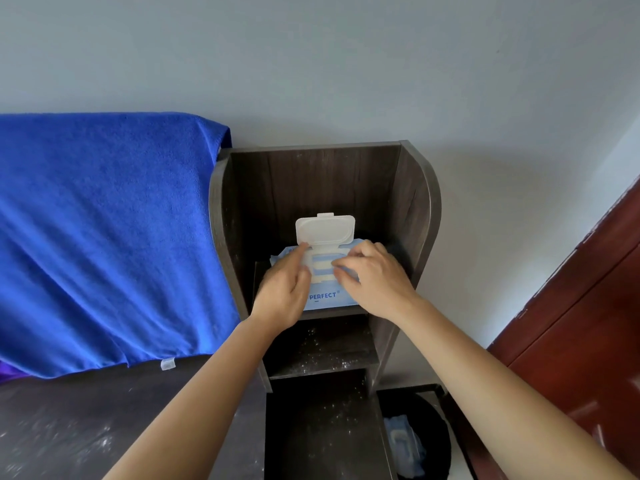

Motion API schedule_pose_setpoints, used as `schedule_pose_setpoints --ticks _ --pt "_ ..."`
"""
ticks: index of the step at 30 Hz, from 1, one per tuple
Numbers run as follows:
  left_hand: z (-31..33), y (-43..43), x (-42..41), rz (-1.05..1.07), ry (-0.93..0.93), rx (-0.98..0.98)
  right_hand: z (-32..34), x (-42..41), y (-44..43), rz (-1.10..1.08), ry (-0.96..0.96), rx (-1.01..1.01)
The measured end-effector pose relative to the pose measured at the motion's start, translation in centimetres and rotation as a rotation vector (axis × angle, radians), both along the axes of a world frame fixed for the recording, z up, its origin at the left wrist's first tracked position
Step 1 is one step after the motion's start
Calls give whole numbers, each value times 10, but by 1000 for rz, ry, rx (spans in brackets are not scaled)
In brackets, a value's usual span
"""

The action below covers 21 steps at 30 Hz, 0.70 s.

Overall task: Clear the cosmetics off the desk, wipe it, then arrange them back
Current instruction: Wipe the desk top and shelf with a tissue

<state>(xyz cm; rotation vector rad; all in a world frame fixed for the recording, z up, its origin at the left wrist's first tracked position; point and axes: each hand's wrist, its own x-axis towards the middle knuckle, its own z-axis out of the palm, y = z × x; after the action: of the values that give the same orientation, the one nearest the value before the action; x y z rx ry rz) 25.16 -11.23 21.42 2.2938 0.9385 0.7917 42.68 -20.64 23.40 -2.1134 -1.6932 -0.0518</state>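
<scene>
The wipes pack (323, 299) lies under both hands on the upper shelf (412, 209), its white lid (325, 230) flipped up just beyond the fingertips. The left hand (284, 285) presses a straight forefinger at the lid's base. The right hand (374, 278) curls its fingers at the opening, but whether it pinches a wipe is unclear. Shelf walls stand close on both sides. "PERFECT" reads between the wrists.

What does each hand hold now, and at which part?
The left hand presses the wet wipes pack beside its open lid. The right hand seems to pinch a wipe at the opening.
</scene>
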Motion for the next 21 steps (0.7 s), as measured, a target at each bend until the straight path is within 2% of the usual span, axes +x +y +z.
schedule_pose_setpoints --ticks 4,11,21 --pt "0 -5 2 -17 126 171 4 5 5 0 52 -56" --pt "-4 0 1 -43 95 194 11 5 13 16 -16 -111" --pt "-10 2 1 -29 73 196 20 7 33 28 -7 -60"
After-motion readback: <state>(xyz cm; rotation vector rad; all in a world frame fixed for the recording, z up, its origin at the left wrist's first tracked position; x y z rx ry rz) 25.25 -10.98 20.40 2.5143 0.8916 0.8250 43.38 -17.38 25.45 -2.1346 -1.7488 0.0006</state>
